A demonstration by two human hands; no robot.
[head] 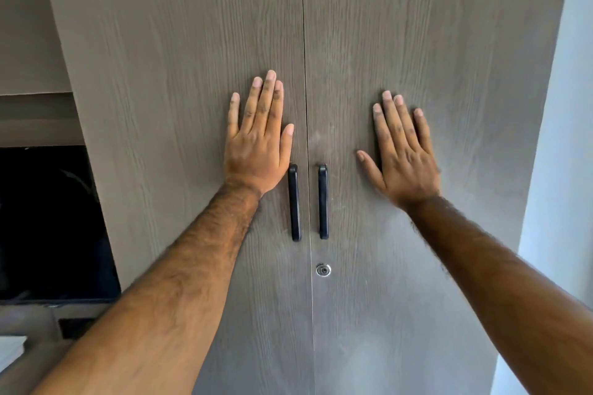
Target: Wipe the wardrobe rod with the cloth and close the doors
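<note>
Grey woodgrain doors (192,74) meet at seam | left hand (256,151), right hand (404,163) flat, fingers spread, empty

To your left you have a dark screen (48,221), black and glossy, set in a recess beside the wardrobe. Above it runs a grey-brown shelf panel (35,119), and higher still a plain wall panel (22,26) of like colour. Below the screen you see a ledge (29,317) with a dark slot in it. At your right edge stands a pale blue-white wall (564,138), bare and evenly lit.
</note>
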